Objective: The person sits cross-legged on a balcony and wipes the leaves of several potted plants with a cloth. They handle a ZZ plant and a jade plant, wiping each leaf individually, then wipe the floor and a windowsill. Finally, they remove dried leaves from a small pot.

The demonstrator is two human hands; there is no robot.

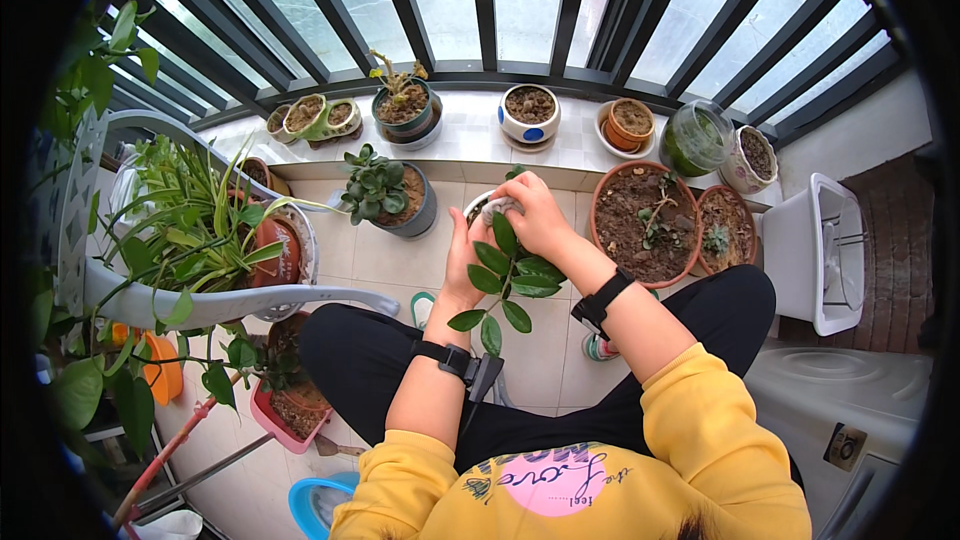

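Note:
My right hand (pixel 535 214) pinches a small grey cloth (pixel 501 207) above the leaves of a potted plant. My left hand (pixel 459 259) is turned palm up beside it, thumb stretched away. Its fingers run in behind the cloth and leaves, so their grip is hidden. A stem with glossy dark green leaves (pixel 491 258) hangs toward me between my wrists. Behind my hands shows the rim of a white pot (pixel 475 202), mostly covered by them. Another small leaf (pixel 515 172) sticks up past my right fingers.
A jade-like succulent in a grey pot (pixel 421 202) stands left of my hands, a wide terracotta pot (pixel 626 255) right. Several small pots, including a white one with blue dots (pixel 545 116), line the ledge. A grey plastic chair (pixel 225 307) holds a spider plant (pixel 187 232).

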